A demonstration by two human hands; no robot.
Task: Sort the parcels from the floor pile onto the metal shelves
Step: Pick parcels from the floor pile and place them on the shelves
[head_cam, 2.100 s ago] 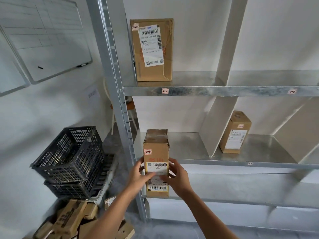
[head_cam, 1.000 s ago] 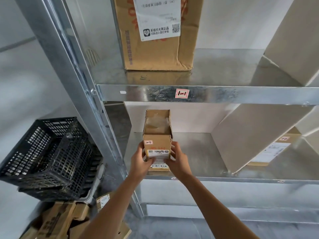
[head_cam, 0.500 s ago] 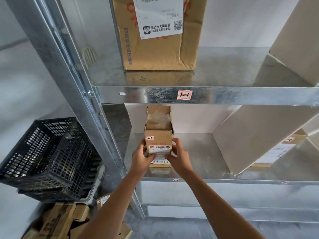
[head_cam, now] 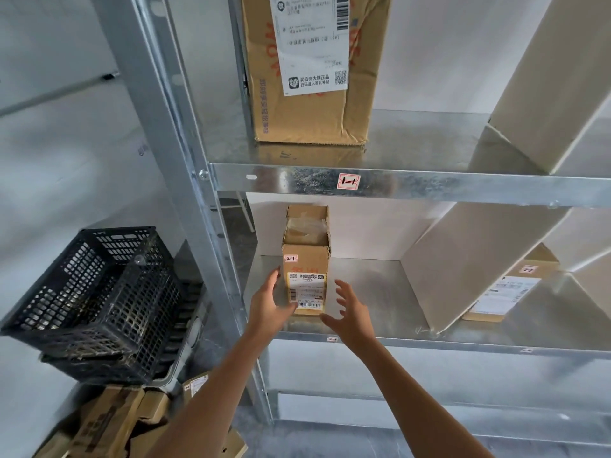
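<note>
two hands [head_cam: 268,309] [head_cam: 353,317] beside parcel [head_cam: 310,262] (fingers [head_cam: 344,292] spread)

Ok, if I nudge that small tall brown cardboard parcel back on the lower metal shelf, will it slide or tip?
The small tall brown cardboard parcel stands on its narrow end, so a high push would probably tip it. The lower metal shelf looks smooth, so a low push should slide it. Its creased top edge suggests thin, squeezable board.
</note>
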